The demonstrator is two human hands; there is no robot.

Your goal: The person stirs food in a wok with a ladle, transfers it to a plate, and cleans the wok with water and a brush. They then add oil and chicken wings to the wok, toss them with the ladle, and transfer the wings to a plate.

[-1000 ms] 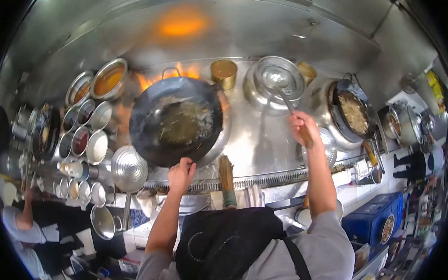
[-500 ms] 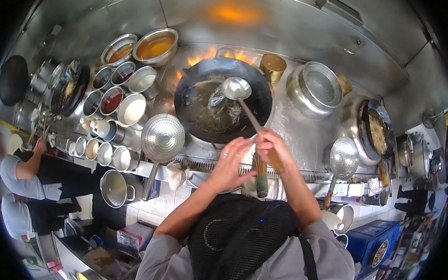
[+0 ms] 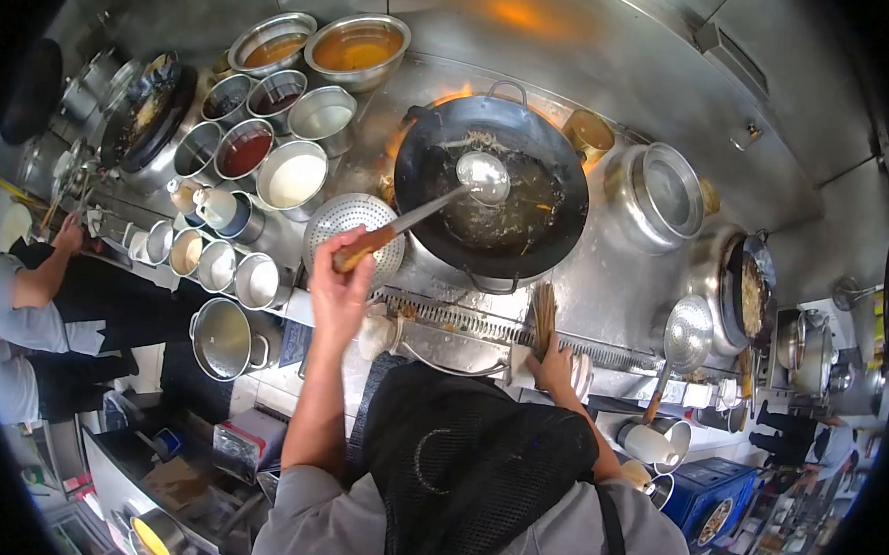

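My left hand [image 3: 340, 285] is closed around the wooden handle of a metal ladle [image 3: 436, 206], its arm stretched over the left side of the stove front. The ladle's bowl hangs over a dark wok [image 3: 425, 153] that holds shallow liquid and a few bits of food. Beneath the left hand lies a round perforated skimmer [image 3: 338, 211], partly hidden by hand and handle. At the stove's front edge, my right hand [image 3: 555, 368] grips the lower end of a bamboo wok brush [image 3: 544, 312], whose bristles point up toward the wok.
Flames [image 3: 462, 93] show behind the wok. Sauce pots [image 3: 292, 175] and two bowls of amber liquid [image 3: 357, 53] stand left. A lidded-looking metal pot [image 3: 656, 197] and a second skimmer [image 3: 687, 333] are right. Two people [image 3: 27, 294] are at far left, another [image 3: 822, 445] at far right.
The ladle has passed from my right hand to my left and swung left. My right hand has taken hold of the brush. The view has shifted, and the flames look smaller.
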